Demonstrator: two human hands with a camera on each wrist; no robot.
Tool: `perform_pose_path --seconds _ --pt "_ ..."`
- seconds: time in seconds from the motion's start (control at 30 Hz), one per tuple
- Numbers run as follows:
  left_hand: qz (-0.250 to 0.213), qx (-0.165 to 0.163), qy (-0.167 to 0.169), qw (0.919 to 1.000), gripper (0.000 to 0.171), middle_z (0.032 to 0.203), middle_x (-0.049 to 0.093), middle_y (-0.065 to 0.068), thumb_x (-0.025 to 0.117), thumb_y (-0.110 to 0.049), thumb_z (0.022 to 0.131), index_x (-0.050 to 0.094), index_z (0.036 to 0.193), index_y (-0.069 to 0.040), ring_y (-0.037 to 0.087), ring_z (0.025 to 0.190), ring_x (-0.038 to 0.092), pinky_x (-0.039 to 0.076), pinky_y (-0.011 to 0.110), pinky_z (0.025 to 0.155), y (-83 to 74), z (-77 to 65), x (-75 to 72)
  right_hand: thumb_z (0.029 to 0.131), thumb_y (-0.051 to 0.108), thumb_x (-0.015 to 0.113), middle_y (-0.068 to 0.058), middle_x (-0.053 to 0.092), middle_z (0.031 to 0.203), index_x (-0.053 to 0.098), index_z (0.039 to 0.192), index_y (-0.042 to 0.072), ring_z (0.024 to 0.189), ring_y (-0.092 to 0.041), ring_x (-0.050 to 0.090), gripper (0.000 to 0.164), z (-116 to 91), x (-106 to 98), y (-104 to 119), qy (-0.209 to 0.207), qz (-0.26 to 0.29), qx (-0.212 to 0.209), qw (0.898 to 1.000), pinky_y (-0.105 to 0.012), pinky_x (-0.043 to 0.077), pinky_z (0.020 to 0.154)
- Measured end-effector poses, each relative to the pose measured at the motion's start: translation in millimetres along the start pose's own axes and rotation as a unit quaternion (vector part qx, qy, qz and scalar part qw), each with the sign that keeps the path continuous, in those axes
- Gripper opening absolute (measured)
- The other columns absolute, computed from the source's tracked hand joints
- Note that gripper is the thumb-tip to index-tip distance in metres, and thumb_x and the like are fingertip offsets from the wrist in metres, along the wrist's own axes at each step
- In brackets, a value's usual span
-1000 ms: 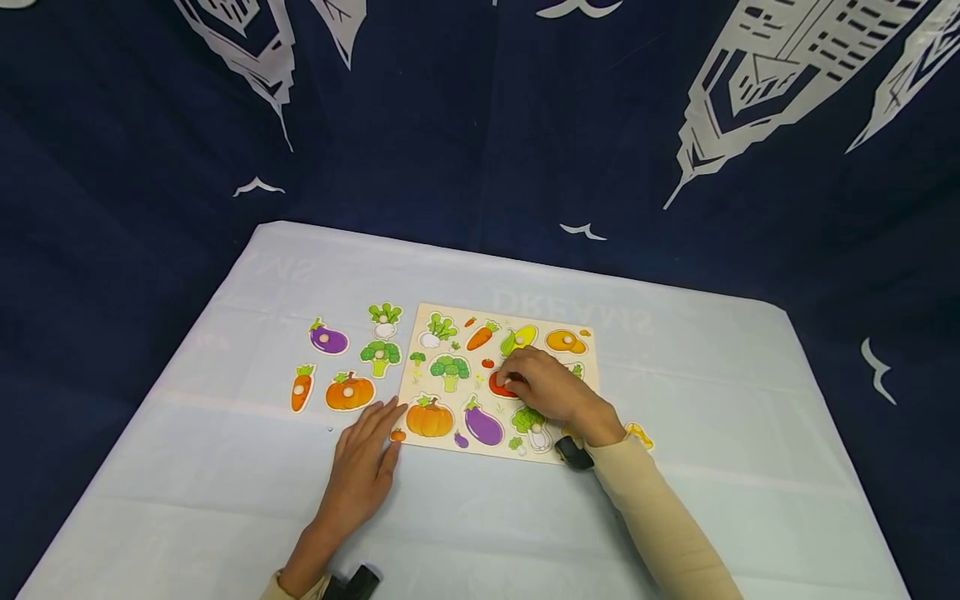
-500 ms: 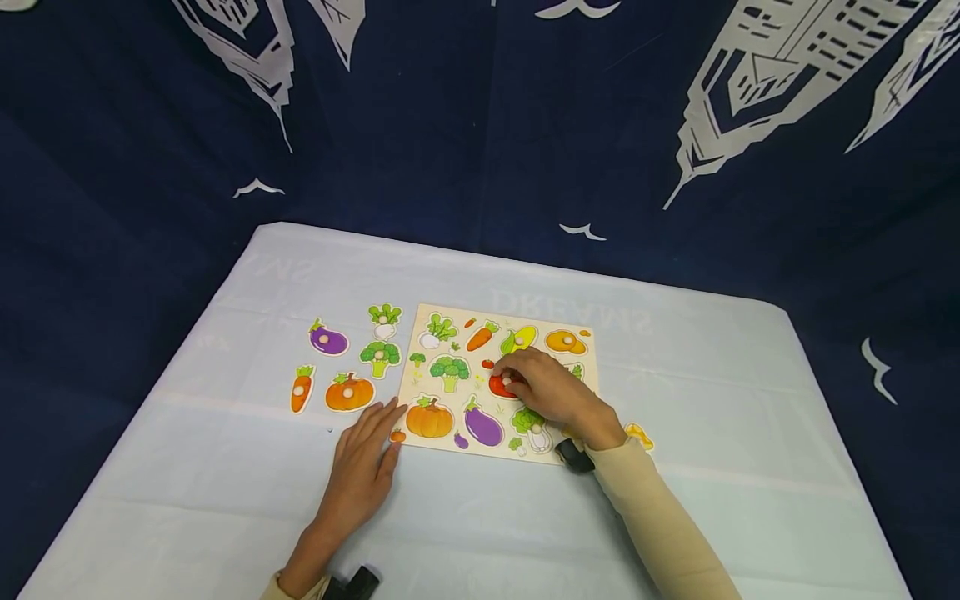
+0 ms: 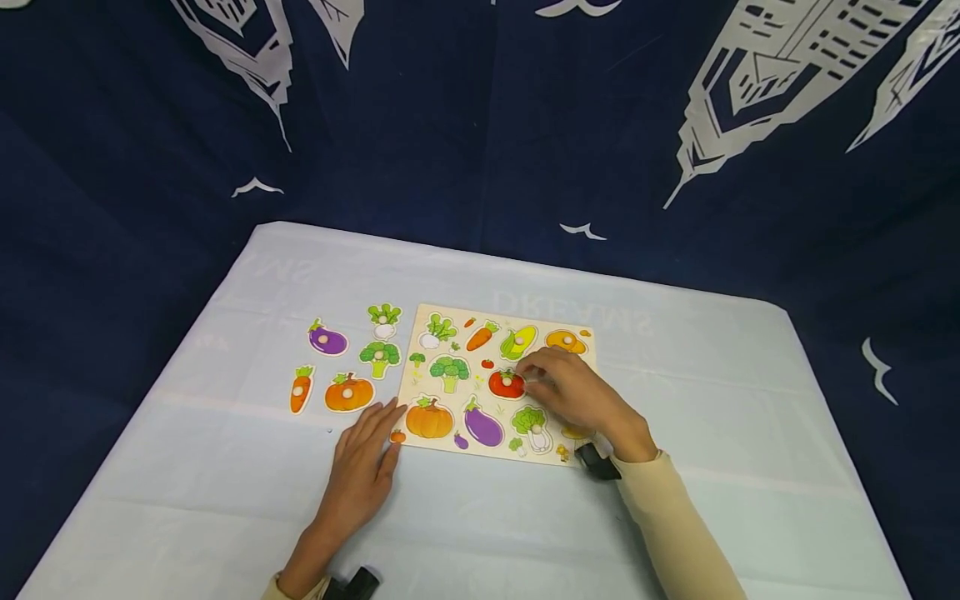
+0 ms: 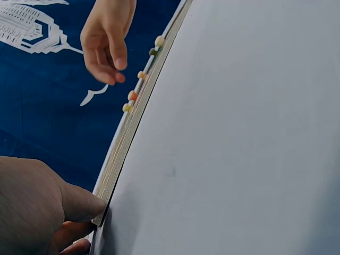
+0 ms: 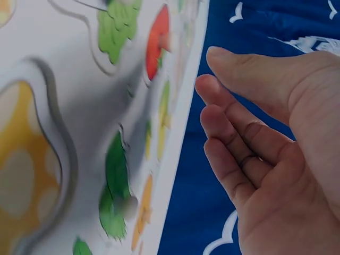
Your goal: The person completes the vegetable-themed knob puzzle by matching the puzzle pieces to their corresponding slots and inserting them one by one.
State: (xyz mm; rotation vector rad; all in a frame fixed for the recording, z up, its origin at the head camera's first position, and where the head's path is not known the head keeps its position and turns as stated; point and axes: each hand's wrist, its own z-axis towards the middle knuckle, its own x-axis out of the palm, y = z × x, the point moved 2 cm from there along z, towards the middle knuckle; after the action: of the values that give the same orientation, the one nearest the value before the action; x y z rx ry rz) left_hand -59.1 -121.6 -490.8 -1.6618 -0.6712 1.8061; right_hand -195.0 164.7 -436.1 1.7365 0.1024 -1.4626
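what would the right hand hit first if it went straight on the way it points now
Most likely the tomato piece, just ahead of the right hand in the head view. The right wrist view shows that hand clear of the board, so it might pass over; height is unclear.

Rm to pass: wide tbl (image 3: 787,425) strip R of R sleeve (image 3: 678,525); far strip beyond board (image 3: 411,390); near gap btwn L hand (image 3: 362,471) & R sleeve. In the way: L hand at board's near-L corner; R hand (image 3: 573,392) over mid-R, black wrist unit (image 3: 597,461) at near-R corner. Turnip pc (image 3: 384,321) & broccoli pc (image 3: 380,358) leave slim gap L of board. Knobs (image 4: 131,95) poke up.
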Motion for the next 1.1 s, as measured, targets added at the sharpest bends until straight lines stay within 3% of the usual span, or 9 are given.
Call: perform_pose_path --seconds 0.33,0.53,0.67,0.87,1.1 --pt "-0.014 0.006 -0.005 0.9999 0.055 0.155 0.045 0.014 0.061 0.003 0.094 0.049 0.147 -0.006 0.036 0.146 0.032 0.023 0.055 0.113 -0.2 0.6 0.5 0.092 0.007 0.071 -0.004 0.072 0.106 0.069 0.112 0.007 0.090 -0.014 0.060 0.021 -24 -24 -17 -0.047 0.018 -0.016 0.999 -0.047 0.051 0.086" --pt "-0.009 0.000 -0.001 1.0000 0.055 0.155 0.045 0.013 0.061 0.002 0.094 0.049 0.147 -0.007 0.035 0.146 0.032 0.023 0.055 0.112 -1.5 0.7 -0.1 0.091 0.005 0.072 -0.004 0.071 0.104 0.070 0.111 0.007 0.088 -0.008 0.056 0.020 -43 -36 -30 -0.035 0.029 -0.024 0.999 -0.042 0.049 0.081" --pt "-0.012 0.001 -0.002 0.9999 0.055 0.155 0.045 0.014 0.061 0.002 0.094 0.049 0.147 -0.007 0.035 0.146 0.032 0.023 0.055 0.112 -1.2 0.2 -0.7 0.089 0.005 0.073 -0.006 0.071 0.106 0.069 0.112 0.005 0.090 -0.011 0.058 0.023 -55 -44 -38 -0.019 0.035 -0.030 0.999 -0.039 0.051 0.083" --pt "-0.013 0.004 -0.003 0.9999 0.055 0.155 0.045 0.013 0.061 0.002 0.094 0.049 0.147 -0.007 0.035 0.146 0.032 0.023 0.055 0.113 1.3 0.7 1.1 0.090 0.020 0.075 -0.003 0.072 0.108 0.072 0.114 0.008 0.095 -0.023 0.062 0.027 -71 -54 -48 0.015 0.041 0.022 0.999 -0.040 0.052 0.087" --pt "-0.011 0.006 -0.008 0.9999 0.055 0.155 0.045 0.014 0.061 0.002 0.094 0.050 0.147 -0.006 0.035 0.146 0.032 0.024 0.054 0.112 2.9 -1.3 2.3 0.089 0.032 0.076 0.004 0.070 0.105 0.074 0.112 0.017 0.094 -0.020 0.059 0.028 -87 -56 -53 0.053 0.055 0.068 0.995 -0.033 0.051 0.086"
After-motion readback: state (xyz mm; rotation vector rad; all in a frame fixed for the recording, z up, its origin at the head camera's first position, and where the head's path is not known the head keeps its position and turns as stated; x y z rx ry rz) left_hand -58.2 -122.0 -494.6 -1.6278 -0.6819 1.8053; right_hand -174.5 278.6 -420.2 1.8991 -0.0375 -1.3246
